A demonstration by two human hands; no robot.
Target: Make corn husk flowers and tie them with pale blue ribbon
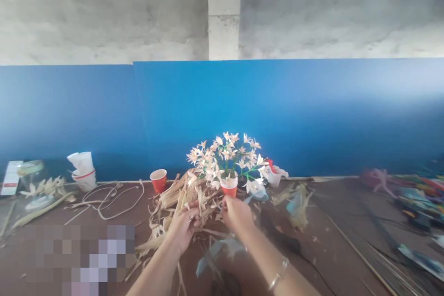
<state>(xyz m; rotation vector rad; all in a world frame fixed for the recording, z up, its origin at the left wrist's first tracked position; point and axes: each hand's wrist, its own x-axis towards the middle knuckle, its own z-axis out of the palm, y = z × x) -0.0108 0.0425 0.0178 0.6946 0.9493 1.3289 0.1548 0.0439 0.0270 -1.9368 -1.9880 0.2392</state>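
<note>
My left hand (186, 225) is closed, its fingers curled over a heap of dried corn husks (173, 192). A small pale bit shows by its fingertips, too blurred to name. To its right, my right hand (238, 215) is closed in a pinch just in front of a red paper cup (229, 189); whatever it may hold is hidden. Out of that cup rises a bunch of cream-white artificial flowers (225, 155) on green stems. Strips of husk lie around and beneath both hands.
Another red cup (158, 181) stands left of the husks. White cups (84, 180) and a looped white cable (104, 203) are farther left, near a glass jar (31, 175). Colourful blurred materials (412, 194) crowd the right. A blue partition (277, 115) closes off the back.
</note>
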